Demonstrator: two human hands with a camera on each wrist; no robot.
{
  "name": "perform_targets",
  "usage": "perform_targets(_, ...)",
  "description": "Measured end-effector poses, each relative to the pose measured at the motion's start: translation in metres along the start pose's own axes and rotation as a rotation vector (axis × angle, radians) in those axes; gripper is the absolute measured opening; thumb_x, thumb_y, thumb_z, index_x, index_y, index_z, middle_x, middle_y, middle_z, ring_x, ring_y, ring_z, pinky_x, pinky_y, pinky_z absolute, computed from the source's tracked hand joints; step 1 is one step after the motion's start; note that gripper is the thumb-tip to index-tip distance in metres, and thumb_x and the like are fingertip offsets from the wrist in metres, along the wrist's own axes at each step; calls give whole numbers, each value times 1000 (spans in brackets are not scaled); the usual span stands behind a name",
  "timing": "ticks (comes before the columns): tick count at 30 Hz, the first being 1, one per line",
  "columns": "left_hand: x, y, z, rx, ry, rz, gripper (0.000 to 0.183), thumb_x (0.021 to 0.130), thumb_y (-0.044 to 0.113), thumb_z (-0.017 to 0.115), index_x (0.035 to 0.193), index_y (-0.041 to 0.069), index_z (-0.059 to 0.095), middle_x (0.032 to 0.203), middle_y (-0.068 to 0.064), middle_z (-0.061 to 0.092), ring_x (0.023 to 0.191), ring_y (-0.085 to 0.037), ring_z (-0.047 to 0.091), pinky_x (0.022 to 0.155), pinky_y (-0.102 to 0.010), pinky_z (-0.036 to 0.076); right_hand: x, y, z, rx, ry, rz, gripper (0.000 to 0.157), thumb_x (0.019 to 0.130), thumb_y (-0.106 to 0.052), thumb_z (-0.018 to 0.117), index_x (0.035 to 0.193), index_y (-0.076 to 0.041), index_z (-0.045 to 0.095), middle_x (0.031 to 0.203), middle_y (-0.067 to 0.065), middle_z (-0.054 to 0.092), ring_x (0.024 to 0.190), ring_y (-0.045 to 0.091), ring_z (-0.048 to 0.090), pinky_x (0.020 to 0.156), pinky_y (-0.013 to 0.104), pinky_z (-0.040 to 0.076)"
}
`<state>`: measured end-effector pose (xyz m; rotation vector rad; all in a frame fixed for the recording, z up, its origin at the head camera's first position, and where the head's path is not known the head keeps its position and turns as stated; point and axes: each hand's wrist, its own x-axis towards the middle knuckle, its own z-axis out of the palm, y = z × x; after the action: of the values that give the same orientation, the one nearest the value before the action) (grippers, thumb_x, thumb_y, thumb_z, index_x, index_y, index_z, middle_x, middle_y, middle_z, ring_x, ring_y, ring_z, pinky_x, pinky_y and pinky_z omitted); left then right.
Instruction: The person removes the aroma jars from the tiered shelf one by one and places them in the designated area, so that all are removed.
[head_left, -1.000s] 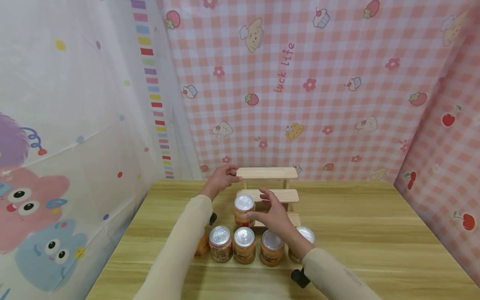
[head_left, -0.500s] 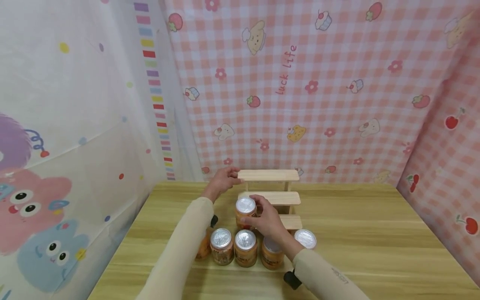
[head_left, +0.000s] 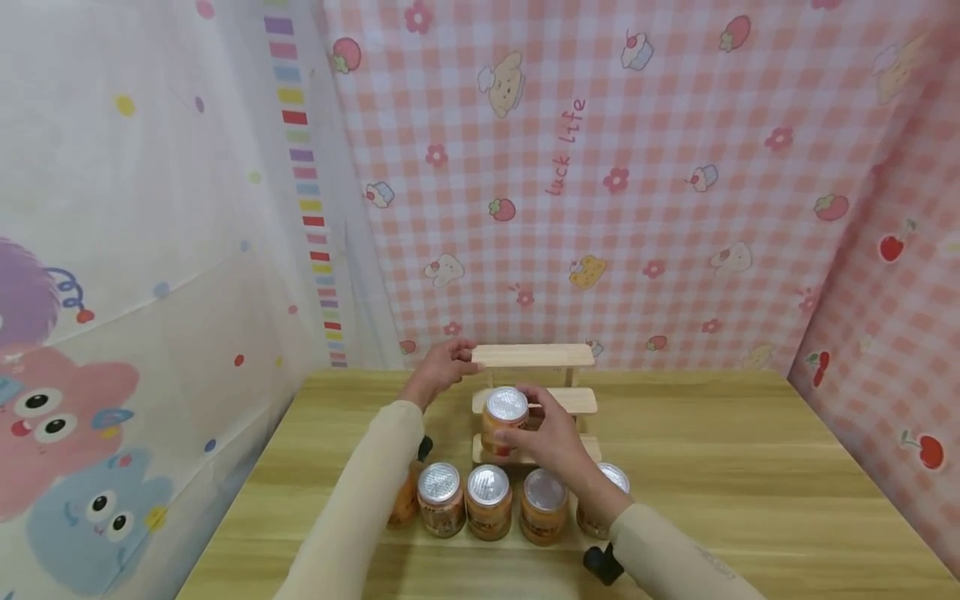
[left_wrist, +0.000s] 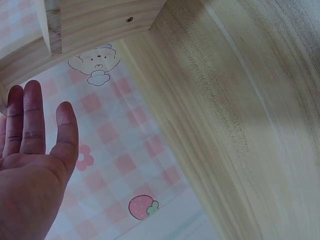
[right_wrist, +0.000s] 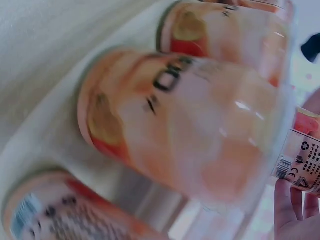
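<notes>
A small pale wooden rack (head_left: 531,357) with three stepped boards stands at the back of the table. My right hand (head_left: 561,443) grips an orange jar with a silver lid (head_left: 506,405), thumb in front and fingers behind. The jar is upright and overlaps the left part of the lowest board. In the right wrist view, the held jar's printed label (right_wrist: 305,152) shows beside my fingers (right_wrist: 295,210). My left hand (head_left: 441,367) is at the left end of the top board, fingertips right at its edge. The left wrist view shows that hand (left_wrist: 35,160) with fingers extended beside the wood.
Several similar jars stand in a row before the rack, among them one near the middle (head_left: 489,504) and one at the right end (head_left: 611,479), partly behind my right wrist. A checked pink cloth (head_left: 637,208) hangs behind the wooden table (head_left: 712,467).
My right hand, earlier spread beside the jar, has closed its fingers around it. The jar has shifted slightly right, in front of the lowest board. My left hand stays at the top board's end.
</notes>
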<state>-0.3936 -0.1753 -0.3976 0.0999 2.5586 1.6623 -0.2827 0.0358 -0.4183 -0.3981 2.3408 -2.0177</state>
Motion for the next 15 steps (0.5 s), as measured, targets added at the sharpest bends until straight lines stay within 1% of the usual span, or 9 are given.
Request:
perform_targets(3, 0, -2, 1, -13, 4, -15, 45, 90, 13, 74, 132, 3, 58, 116, -12, 61, 102, -22, 56, 84, -36, 50, -2, -6, -13, -11, 4, -2, 66, 79, -12, 85, 136, -9, 52, 118, 13, 61, 106, 29, 63, 82, 37, 55)
perform_targets(9, 0, -2, 2, -12, 7, -1, 47, 92, 13, 72, 134, 1, 56, 115, -11, 61, 98, -21, 54, 81, -34, 48, -2, -16, -51, -136, 14, -70, 68, 80, -19, 85, 137, -7, 50, 123, 15, 59, 114, 31, 56, 80, 35, 53)
perform_targets(12, 1, -1, 1, -13, 0, 5, 48, 92, 13, 72, 135, 1, 56, 114, -11, 60, 97, -20, 53, 80, -33, 47, -4, -18, -73, -177, 32, -67, 71, 80, -22, 85, 139, -6, 47, 126, 15, 56, 117, 31, 53, 80, 34, 51)
perform_targets(15, 1, 0, 0, -11, -13, 9, 47, 92, 14, 72, 135, 1, 56, 113, -10, 59, 95, -19, 52, 79, -32, 46, -5, -20, -95, -185, 59, -47, 72, 81, -23, 84, 140, -7, 46, 128, 15, 52, 119, 31, 51, 80, 34, 50)
